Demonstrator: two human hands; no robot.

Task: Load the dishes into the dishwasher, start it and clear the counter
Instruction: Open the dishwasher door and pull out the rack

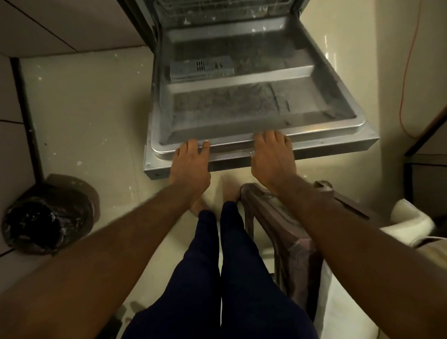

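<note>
The dishwasher door point(253, 110) lies open and nearly flat in front of me, its steel inner face up, with the detergent dispenser point(201, 68) in its middle. Behind it the lower wire rack point(221, 1) shows inside the tub. My left hand point(191, 166) grips the door's front edge left of centre, thumb on top of the rim. My right hand point(272, 159) grips the same edge right of centre, fingers curled over the rim. No dishes are in view.
A bin lined with a black bag point(49, 217) stands on the floor at the left, by a dark pipe. A brown plastic chair point(288, 233) stands close by my right leg. An orange cable point(406, 69) hangs on the right wall. Cupboards are at the right.
</note>
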